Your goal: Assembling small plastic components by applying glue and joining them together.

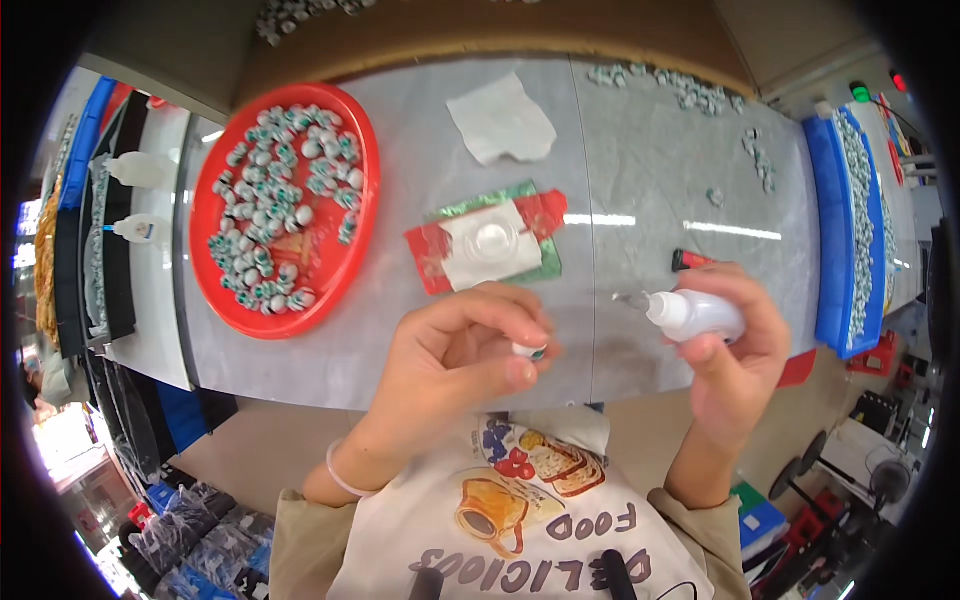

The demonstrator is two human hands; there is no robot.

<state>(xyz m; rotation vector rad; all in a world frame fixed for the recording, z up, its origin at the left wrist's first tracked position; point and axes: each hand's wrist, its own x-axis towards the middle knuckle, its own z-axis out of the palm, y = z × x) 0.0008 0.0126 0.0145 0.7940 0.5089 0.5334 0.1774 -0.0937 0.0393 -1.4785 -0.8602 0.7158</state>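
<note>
Near the table's front edge, my left hand (455,345) pinches a small white and green piece (528,351) between thumb and fingertips. To the right, my right hand (745,345) is wrapped round a white squeeze bottle (705,316), tilted so that its thin nozzle points left toward the piece. The nozzle and the piece are apart. Beyond my left hand, a small clear round dish (493,240) sits on a white sheet (460,262), with red and green packets (548,212) under it. At the left, a round red tray (367,165) holds many similar white and green pieces (262,215).
A crumpled white paper (505,118) lies at the back. More pieces (695,90) are scattered at the far right. A small black and red object (692,260) lies beyond my right hand. A blue bin (832,250) stands at the right; white bottles (143,229) stand far left.
</note>
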